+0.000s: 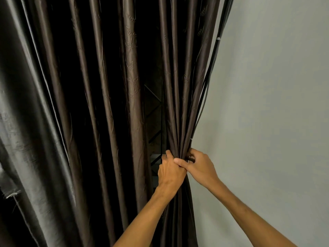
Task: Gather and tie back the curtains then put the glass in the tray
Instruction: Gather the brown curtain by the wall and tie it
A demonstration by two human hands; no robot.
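A dark brown curtain (131,86) with an embossed leaf pattern hangs in long folds across the left and middle of the view. Its right part is pulled into a tight bunch (179,139) near the wall. My left hand (170,172) grips that bunch from the left, fingers curled round the fabric. My right hand (199,166) holds it from the right, thumb across the front and fingers behind the folds. Whether a tie-back is in my fingers I cannot tell. No glass or tray is in view.
A plain pale grey wall (267,104) fills the right side. Thin dark cables (213,59) run down the wall edge beside the curtain, held by small white clips. A dark metal frame (154,111) shows through the gap in the curtain. A shinier grey curtain panel (21,122) hangs at far left.
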